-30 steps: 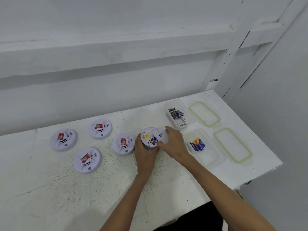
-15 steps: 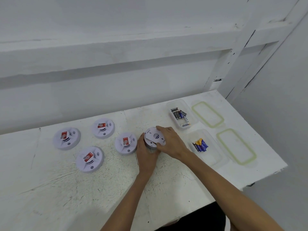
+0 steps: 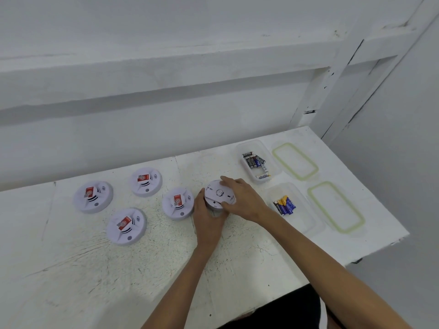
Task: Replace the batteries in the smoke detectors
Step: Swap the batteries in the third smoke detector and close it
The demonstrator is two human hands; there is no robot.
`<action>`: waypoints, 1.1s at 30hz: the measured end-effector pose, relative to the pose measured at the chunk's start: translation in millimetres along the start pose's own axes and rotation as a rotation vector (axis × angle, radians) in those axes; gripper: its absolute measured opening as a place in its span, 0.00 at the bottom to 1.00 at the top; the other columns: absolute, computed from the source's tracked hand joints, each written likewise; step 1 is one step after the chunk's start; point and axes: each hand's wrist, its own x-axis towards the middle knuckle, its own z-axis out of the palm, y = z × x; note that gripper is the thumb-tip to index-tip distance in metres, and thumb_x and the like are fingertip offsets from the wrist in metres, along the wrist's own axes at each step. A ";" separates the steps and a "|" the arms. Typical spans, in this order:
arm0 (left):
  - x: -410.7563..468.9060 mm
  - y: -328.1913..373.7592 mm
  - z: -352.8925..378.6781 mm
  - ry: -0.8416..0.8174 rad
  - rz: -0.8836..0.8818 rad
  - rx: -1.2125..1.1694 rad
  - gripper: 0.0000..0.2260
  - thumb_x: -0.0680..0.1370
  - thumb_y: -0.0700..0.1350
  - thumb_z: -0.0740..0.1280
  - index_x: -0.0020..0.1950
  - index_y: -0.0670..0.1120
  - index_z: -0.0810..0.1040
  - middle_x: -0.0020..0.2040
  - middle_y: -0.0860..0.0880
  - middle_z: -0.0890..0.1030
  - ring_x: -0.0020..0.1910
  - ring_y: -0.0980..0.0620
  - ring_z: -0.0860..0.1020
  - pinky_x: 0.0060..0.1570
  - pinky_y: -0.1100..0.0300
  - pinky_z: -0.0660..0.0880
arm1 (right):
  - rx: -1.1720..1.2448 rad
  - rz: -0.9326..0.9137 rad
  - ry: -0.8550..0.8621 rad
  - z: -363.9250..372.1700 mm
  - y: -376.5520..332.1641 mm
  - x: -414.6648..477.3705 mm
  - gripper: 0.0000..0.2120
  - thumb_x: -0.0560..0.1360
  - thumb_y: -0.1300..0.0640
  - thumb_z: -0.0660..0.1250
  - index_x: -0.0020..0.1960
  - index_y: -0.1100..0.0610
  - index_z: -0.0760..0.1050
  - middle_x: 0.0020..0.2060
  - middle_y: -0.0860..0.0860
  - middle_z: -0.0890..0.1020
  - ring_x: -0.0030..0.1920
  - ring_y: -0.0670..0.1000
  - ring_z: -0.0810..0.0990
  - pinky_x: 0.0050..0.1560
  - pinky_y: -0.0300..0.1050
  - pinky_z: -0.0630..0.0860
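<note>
A white round smoke detector [image 3: 217,194] lies back-up on the white table [image 3: 237,252], with its back cover plate on top, slightly askew. My left hand [image 3: 207,218] grips the detector's body from the near left side. My right hand [image 3: 244,199] holds the cover plate with fingers curled over its right edge. Several other smoke detectors with red stickers lie face-up to the left, the nearest one [image 3: 178,203] just beside my left hand. No battery shows in the held detector.
A clear tub [image 3: 275,173] at the back right holds several dark batteries [image 3: 254,160]. A nearer clear tub [image 3: 306,218] holds blue-and-yellow batteries [image 3: 284,205]. Two green-rimmed lids [image 3: 294,161] [image 3: 336,206] lie to their right, near the table's right edge.
A second ago the detector's back was uncovered with batteries showing. My right hand has since laid the cover plate over it, and both hands stay on the detector.
</note>
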 end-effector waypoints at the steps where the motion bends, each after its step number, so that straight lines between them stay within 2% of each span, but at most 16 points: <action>1: 0.1 0.1 -0.4 -0.001 0.003 0.001 0.37 0.68 0.46 0.83 0.73 0.44 0.71 0.68 0.51 0.78 0.67 0.54 0.77 0.67 0.54 0.76 | 0.001 -0.011 -0.001 -0.7 0.7 0.8 0.38 0.72 0.48 0.70 0.78 0.48 0.59 0.68 0.50 0.73 0.67 0.51 0.70 0.62 0.47 0.74; 4: -0.5 0.8 -0.3 -0.008 0.004 -0.004 0.36 0.69 0.45 0.82 0.73 0.44 0.71 0.68 0.51 0.78 0.67 0.54 0.76 0.66 0.57 0.75 | -0.003 -0.055 0.019 -2.7 1.0 -0.1 0.39 0.72 0.50 0.73 0.78 0.53 0.60 0.70 0.49 0.72 0.69 0.50 0.67 0.65 0.48 0.73; 6: -1.5 2.6 0.4 -0.003 -0.003 0.011 0.36 0.69 0.45 0.82 0.74 0.45 0.70 0.68 0.52 0.78 0.67 0.55 0.76 0.66 0.60 0.74 | -0.031 -0.088 0.070 -2.9 2.4 -2.0 0.39 0.71 0.46 0.74 0.77 0.55 0.63 0.71 0.50 0.71 0.70 0.51 0.66 0.65 0.49 0.72; 9: -1.1 4.1 -0.6 -0.002 -0.011 0.022 0.36 0.69 0.45 0.82 0.73 0.45 0.70 0.67 0.51 0.78 0.66 0.54 0.76 0.65 0.59 0.75 | -0.049 -0.091 0.110 -0.4 5.5 -5.9 0.39 0.69 0.40 0.74 0.74 0.55 0.66 0.69 0.51 0.70 0.67 0.52 0.67 0.64 0.48 0.73; 13: -0.6 10.5 -0.2 -0.027 0.028 0.012 0.35 0.67 0.49 0.79 0.70 0.44 0.71 0.63 0.49 0.78 0.62 0.51 0.77 0.61 0.58 0.77 | -0.015 -0.016 0.072 1.7 12.2 -8.5 0.38 0.69 0.39 0.75 0.73 0.55 0.69 0.69 0.51 0.70 0.68 0.51 0.69 0.66 0.47 0.72; 16: -1.2 9.5 0.1 -0.078 0.070 0.064 0.37 0.65 0.52 0.76 0.70 0.42 0.68 0.63 0.47 0.74 0.62 0.47 0.75 0.61 0.56 0.76 | 0.034 -0.006 0.034 -1.5 19.3 -9.6 0.38 0.69 0.40 0.76 0.72 0.54 0.70 0.67 0.51 0.73 0.64 0.52 0.74 0.62 0.48 0.75; 20: -3.9 7.3 -9.1 -0.170 0.089 0.013 0.24 0.72 0.45 0.66 0.68 0.44 0.68 0.61 0.46 0.75 0.61 0.47 0.76 0.59 0.54 0.77 | 0.107 0.030 -0.002 -9.4 25.2 -15.4 0.34 0.71 0.42 0.75 0.73 0.52 0.70 0.69 0.51 0.74 0.65 0.51 0.74 0.60 0.51 0.78; 23: 4.7 13.5 -16.3 -0.216 -0.103 -0.112 0.16 0.76 0.46 0.62 0.64 0.47 0.72 0.59 0.49 0.79 0.59 0.50 0.79 0.59 0.52 0.78 | 0.137 0.069 0.059 -9.3 23.6 -18.2 0.27 0.76 0.46 0.71 0.72 0.54 0.72 0.68 0.51 0.76 0.64 0.51 0.76 0.61 0.44 0.75; 26: 19.7 14.6 -21.5 -0.286 -0.201 -0.092 0.15 0.83 0.50 0.64 0.69 0.50 0.73 0.62 0.53 0.80 0.62 0.53 0.79 0.61 0.48 0.79 | 0.313 0.197 0.187 0.7 16.4 -22.8 0.22 0.80 0.50 0.65 0.72 0.55 0.71 0.66 0.53 0.78 0.61 0.51 0.79 0.61 0.46 0.77; 29: 28.9 13.5 -24.8 -0.362 -0.263 -0.121 0.17 0.84 0.47 0.66 0.73 0.51 0.74 0.66 0.52 0.80 0.64 0.52 0.79 0.62 0.49 0.80 | 0.483 0.455 0.323 7.3 9.0 -23.6 0.17 0.82 0.51 0.62 0.68 0.57 0.74 0.59 0.55 0.82 0.51 0.49 0.80 0.51 0.47 0.82; 33: 30.0 13.6 -28.7 -0.385 -0.340 -0.285 0.15 0.83 0.43 0.67 0.70 0.49 0.78 0.62 0.51 0.84 0.62 0.50 0.82 0.58 0.51 0.82 | 0.794 0.709 0.239 7.5 3.5 -17.3 0.16 0.81 0.46 0.63 0.56 0.58 0.79 0.52 0.56 0.82 0.47 0.55 0.83 0.39 0.51 0.85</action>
